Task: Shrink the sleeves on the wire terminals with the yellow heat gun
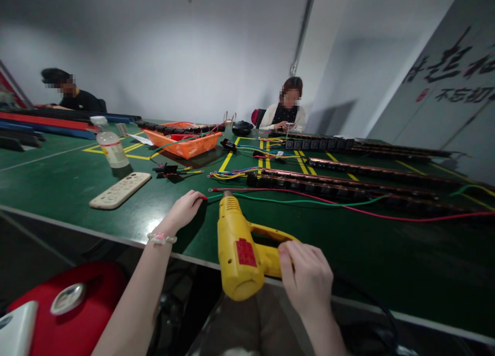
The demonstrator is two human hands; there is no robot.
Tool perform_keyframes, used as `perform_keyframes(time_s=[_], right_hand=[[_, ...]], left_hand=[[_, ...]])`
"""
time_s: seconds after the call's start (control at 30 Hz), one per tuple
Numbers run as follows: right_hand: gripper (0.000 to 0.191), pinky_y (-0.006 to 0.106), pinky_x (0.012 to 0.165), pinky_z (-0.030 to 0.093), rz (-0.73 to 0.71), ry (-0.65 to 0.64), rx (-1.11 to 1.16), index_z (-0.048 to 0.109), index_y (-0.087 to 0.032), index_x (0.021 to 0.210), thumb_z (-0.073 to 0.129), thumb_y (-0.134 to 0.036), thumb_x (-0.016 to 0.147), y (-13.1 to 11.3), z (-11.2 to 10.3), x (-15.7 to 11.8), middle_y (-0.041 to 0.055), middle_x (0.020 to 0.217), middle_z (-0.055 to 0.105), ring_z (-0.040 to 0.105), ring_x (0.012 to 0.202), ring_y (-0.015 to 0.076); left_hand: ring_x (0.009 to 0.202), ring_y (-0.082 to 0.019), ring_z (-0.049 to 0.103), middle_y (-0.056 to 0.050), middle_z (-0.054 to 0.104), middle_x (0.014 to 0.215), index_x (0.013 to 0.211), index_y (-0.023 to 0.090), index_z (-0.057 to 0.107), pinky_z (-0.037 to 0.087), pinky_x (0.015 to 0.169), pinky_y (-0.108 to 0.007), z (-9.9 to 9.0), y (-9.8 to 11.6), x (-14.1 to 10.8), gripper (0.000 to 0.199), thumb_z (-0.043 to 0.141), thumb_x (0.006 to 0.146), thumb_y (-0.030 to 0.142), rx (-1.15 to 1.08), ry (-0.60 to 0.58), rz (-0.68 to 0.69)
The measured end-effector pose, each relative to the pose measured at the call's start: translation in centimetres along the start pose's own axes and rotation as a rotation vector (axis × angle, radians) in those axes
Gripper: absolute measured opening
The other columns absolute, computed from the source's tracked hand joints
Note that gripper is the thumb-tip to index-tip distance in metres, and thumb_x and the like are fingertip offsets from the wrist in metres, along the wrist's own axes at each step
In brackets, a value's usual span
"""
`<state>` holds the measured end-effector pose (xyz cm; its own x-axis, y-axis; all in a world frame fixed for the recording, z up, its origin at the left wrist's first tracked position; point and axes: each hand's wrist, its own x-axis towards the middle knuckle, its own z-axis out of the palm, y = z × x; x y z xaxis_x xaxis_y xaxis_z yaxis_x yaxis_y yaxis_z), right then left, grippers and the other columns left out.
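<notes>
My right hand (307,273) is wrapped round the handle of a yellow heat gun (236,250), at the front edge of the table. The gun's nozzle points away from me, close to a green wire (286,200). My left hand (187,207) rests low over the green table, its fingers pinched on the left end of that green wire. A red wire (309,195) with a ring terminal lies just beyond the green one. Behind both are long black strips (340,187) with blue and yellow wires at their left ends.
A phone (120,190), a bottle (112,145) and a small black connector (168,171) are on the left. Farther back stands an orange basket (193,146) with parts. Two people sit across the table. A red stool (96,294) is at lower left.
</notes>
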<state>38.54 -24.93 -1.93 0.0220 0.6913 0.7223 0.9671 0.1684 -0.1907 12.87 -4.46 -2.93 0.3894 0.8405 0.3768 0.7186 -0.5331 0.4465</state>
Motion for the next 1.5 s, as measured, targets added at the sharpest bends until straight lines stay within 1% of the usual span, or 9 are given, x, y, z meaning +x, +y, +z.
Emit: perform_keyframes(time_s=[0.23, 0.4, 0.53, 0.63, 0.77, 0.97, 1.13, 1.33, 1.5], right_hand=[[0.029, 0.03, 0.075, 0.031, 0.021, -0.041, 0.116, 0.052, -0.019, 0.071, 0.036, -0.03, 0.093, -2.3, 1.9, 0.3, 0.0004, 0.067, 0.056, 0.05, 0.069, 0.0136], [0.025, 0.03, 0.079, 0.033, -0.001, -0.048, 0.199, 0.057, -0.018, 0.081, 0.039, -0.031, 0.092, -1.9, 1.4, 0.1, 0.0012, 0.075, 0.061, 0.054, 0.075, 0.0142], [0.024, 0.031, 0.083, 0.035, -0.073, -0.073, 0.214, 0.059, -0.017, 0.095, 0.044, -0.034, 0.09, -1.5, 0.7, 0.0, 0.0028, 0.088, 0.065, 0.056, 0.085, 0.0166], [0.032, 0.032, 0.085, 0.037, -0.104, -0.117, 0.206, 0.059, -0.017, 0.103, 0.057, -0.04, 0.082, -1.3, 0.1, 0.1, 0.0031, 0.094, 0.065, 0.057, 0.089, 0.0182], [0.046, 0.033, 0.086, 0.041, -0.105, -0.134, 0.2, 0.059, -0.02, 0.104, 0.074, -0.041, 0.065, -0.8, -0.6, 0.1, 0.0016, 0.094, 0.066, 0.058, 0.088, 0.0187], [0.045, 0.033, 0.081, 0.045, -0.137, -0.085, 0.102, 0.058, -0.021, 0.099, 0.075, -0.038, 0.061, 1.4, -1.5, -0.5, 0.0014, 0.092, 0.067, 0.06, 0.086, 0.0192], [0.045, 0.032, 0.076, 0.047, -0.168, -0.081, 0.02, 0.058, -0.022, 0.099, 0.072, -0.039, 0.06, 4.1, -2.7, -1.1, 0.0014, 0.091, 0.067, 0.061, 0.085, 0.0192], [0.043, 0.032, 0.074, 0.046, -0.142, -0.067, -0.135, 0.058, -0.022, 0.099, 0.068, -0.045, 0.064, 7.4, -4.0, -2.2, 0.0009, 0.091, 0.067, 0.061, 0.083, 0.0195], [0.038, 0.032, 0.072, 0.043, -0.104, -0.042, -0.241, 0.058, -0.023, 0.094, 0.064, -0.05, 0.068, 8.5, -4.5, -2.4, 0.0003, 0.085, 0.066, 0.06, 0.078, 0.0194]], left_hand=[[0.087, -0.019, 0.058, -0.007, 0.061, 0.094, 0.098, 0.017, 0.061, 0.045, 0.078, -0.03, 0.1, -0.2, 0.1, 0.031, 0.034, 0.087, 0.027, 0.026, -0.035, -0.008], [0.089, -0.02, 0.057, -0.008, 0.06, 0.096, 0.098, 0.016, 0.061, 0.044, 0.079, -0.031, 0.1, -0.2, 0.2, 0.03, 0.035, 0.086, 0.025, 0.019, -0.042, -0.005], [0.086, -0.019, 0.057, -0.007, 0.06, 0.096, 0.1, 0.017, 0.061, 0.045, 0.076, -0.03, 0.0, -0.2, 0.1, 0.028, 0.041, 0.081, 0.022, 0.016, -0.051, -0.013], [0.083, -0.018, 0.057, -0.007, 0.06, 0.094, 0.1, 0.017, 0.061, 0.045, 0.074, -0.029, -0.1, -0.2, 0.0, 0.027, 0.043, 0.08, 0.021, 0.01, -0.049, -0.02], [0.082, -0.017, 0.057, -0.006, 0.059, 0.091, 0.099, 0.017, 0.061, 0.045, 0.074, -0.028, -0.1, -0.1, 0.0, 0.027, 0.043, 0.079, 0.019, -0.017, -0.039, -0.003], [0.082, -0.017, 0.058, -0.006, 0.06, 0.091, 0.092, 0.018, 0.062, 0.046, 0.075, -0.029, 0.0, -0.2, 0.0, 0.025, 0.041, 0.086, 0.029, -0.037, -0.012, 0.001], [0.084, -0.017, 0.059, -0.005, 0.062, 0.091, 0.091, 0.018, 0.062, 0.046, 0.077, -0.029, 0.0, -0.4, 0.0, 0.024, 0.041, 0.087, 0.029, -0.034, -0.012, 0.008], [0.087, -0.019, 0.059, -0.006, 0.062, 0.094, 0.093, 0.018, 0.062, 0.046, 0.079, -0.03, -0.1, -0.1, -0.1, 0.024, 0.041, 0.087, 0.029, -0.039, -0.015, -0.002], [0.087, -0.019, 0.06, -0.006, 0.062, 0.093, 0.092, 0.019, 0.062, 0.046, 0.079, -0.031, -0.2, 0.1, -0.1, 0.024, 0.041, 0.087, 0.029, -0.015, -0.014, -0.003]])
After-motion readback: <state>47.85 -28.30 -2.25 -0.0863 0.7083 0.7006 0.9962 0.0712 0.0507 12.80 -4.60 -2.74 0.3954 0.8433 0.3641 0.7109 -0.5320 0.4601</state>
